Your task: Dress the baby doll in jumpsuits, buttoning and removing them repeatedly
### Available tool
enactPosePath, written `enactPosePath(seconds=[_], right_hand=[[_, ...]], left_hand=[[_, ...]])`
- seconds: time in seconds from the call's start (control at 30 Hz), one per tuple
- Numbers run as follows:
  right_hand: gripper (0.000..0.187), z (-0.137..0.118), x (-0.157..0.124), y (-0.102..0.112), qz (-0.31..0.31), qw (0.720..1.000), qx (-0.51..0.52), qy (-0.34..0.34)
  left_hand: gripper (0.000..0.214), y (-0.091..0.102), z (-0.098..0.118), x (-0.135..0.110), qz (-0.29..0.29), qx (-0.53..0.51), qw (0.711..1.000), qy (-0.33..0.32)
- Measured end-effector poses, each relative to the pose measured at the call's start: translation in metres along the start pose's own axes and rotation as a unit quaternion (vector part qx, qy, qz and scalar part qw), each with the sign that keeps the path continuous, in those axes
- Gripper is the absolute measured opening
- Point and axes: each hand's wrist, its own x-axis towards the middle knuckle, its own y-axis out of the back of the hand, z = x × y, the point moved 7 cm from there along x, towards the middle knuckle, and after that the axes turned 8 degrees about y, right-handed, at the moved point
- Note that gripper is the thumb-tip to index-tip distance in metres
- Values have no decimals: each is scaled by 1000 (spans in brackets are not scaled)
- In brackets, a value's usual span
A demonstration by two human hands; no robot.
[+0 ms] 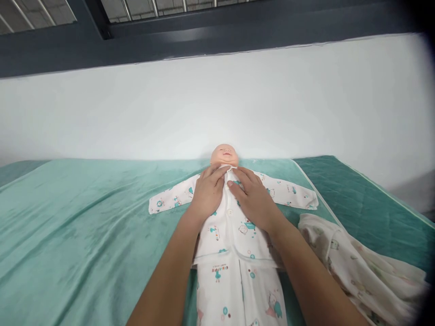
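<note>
A baby doll (224, 155) lies on its back, head toward the wall, with its sleeves spread out to both sides. It wears a white baby jacket (220, 231) with printed animals and a button down the front, over matching white trousers (224, 290). Flat on the left side of the jacket's chest rests my left hand (210, 188), fingers stretched toward the collar. My right hand (253, 194) lies on the other side of the chest, its fingers extended near the collar and the thumb apart. Both palms cover part of the jacket front.
Under the doll spreads a wrinkled light green sheet (102, 226), with a darker green quilted mattress (356, 194) showing at the right. A crumpled white printed cloth (360, 267) lies beside my right forearm. Behind rise a white wall (170, 104) and a dark window frame (238, 36) with bars.
</note>
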Motion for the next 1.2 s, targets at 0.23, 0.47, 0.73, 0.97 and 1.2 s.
enactPosePath(seconds=[0.23,0.47,0.73,0.97,1.2], right_hand=[[50,-3,1,2,2,999,46,-10],[48,-4,0,3,12,998,61,0],[45,5,-7,6,51,986,148,-62],[16,-3,-15,16,133,969,198,-59],[9,-10,-15,14,110,975,192,-31]], left_hand=[[46,0,5,-5,-3,53,999,-3],[44,0,8,-8,6,75,997,-7],[35,8,6,-6,35,-51,998,-12],[13,21,7,-15,-2,-183,982,53],[22,22,-2,-20,-147,-203,966,60]])
